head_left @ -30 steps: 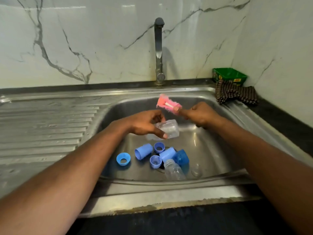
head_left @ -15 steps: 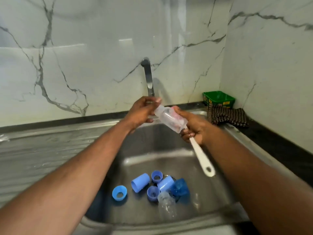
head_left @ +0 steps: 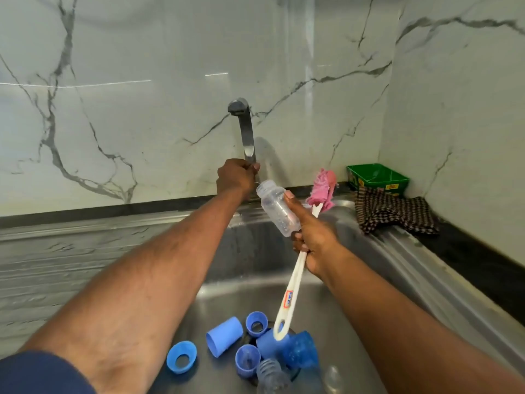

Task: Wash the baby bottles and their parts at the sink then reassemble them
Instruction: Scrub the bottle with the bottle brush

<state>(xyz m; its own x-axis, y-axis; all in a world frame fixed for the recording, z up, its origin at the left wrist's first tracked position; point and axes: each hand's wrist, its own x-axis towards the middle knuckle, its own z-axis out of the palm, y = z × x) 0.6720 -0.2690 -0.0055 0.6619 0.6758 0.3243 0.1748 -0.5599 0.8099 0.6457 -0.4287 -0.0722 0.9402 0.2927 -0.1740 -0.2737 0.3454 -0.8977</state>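
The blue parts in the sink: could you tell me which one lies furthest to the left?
The light blue ring, with a round hole through its middle. It lies alone at the left, apart from the blue cap and the clustered pieces.

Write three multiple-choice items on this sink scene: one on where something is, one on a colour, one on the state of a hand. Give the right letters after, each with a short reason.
1. Where is the green box?
A. In the back right corner of the counter, behind the checked cloth
B. In the sink basin
C. On the drainboard at the left

2. What colour is the head of the bottle brush?
A. Yellow
B. Pink
C. Black

3. What is the left hand doing?
A. Lying flat on the drainboard
B. Holding a blue cap
C. Gripping the tap

Answers:
1 A: the box stands where the two walls meet, just behind the cloth.
2 B: the fuzzy head above the right hand is pink, on a white handle.
3 C: its fingers curl round the lower part of the spout, while the right hand holds the clear bottle and the brush.
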